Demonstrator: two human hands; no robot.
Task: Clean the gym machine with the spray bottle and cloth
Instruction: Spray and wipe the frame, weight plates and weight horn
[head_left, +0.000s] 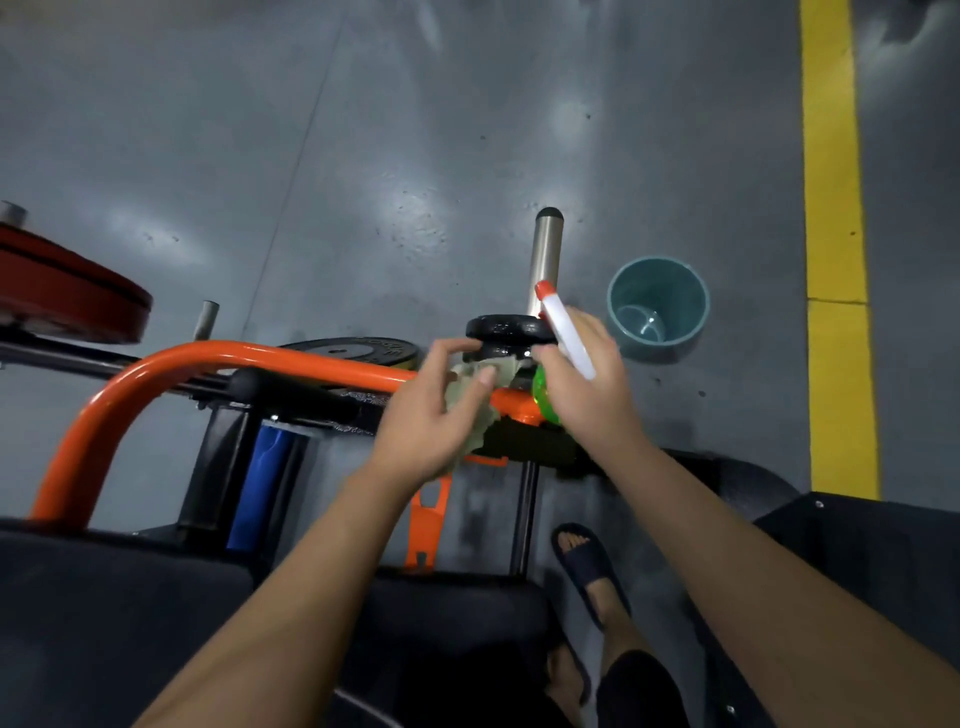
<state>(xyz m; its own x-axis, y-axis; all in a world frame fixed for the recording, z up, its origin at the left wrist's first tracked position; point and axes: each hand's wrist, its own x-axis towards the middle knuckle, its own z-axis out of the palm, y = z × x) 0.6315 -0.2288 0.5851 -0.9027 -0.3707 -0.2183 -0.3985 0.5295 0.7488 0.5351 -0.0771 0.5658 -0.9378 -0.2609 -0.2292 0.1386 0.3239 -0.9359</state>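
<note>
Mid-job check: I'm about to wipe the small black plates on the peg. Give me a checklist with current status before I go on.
1. Cloth in hand: ok, the left hand holds it against the orange frame just under the black plates.
2. Spray bottle secure: ok, the right hand grips it beside the plates.
3. Nozzle aimed at the plates: cannot tell.
4. Liquid left in the bottle: cannot tell, the hand covers most of its green body.
5. Plates already sprayed: cannot tell.
6. Bucket out of the way: ok, it stands on the floor to the right of the chrome peg.
</note>
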